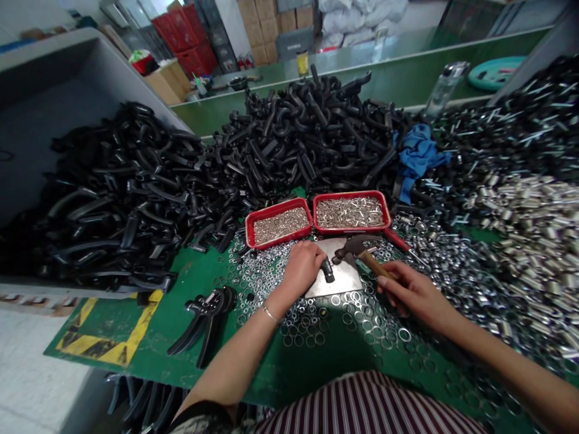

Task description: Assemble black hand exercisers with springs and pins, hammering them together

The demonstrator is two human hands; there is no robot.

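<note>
My left hand (302,266) is closed on a small black part (327,270) and holds it upright on a flat metal plate (346,278). In my right hand (409,292) is the wooden handle of a hammer (357,248), gripped tight. The hammer's dark head hangs just above and to the right of the black part, over the plate. Loose metal rings (357,313) lie scattered all around the plate on the green table (190,355).
Two red trays (278,222) (351,211) of small metal pins sit behind the plate. A big heap of black handles (280,138) fills the back and left. Silver sleeves (529,211) pile up on the right, beside a blue cloth (418,154). An assembled black tool (205,316) lies at left.
</note>
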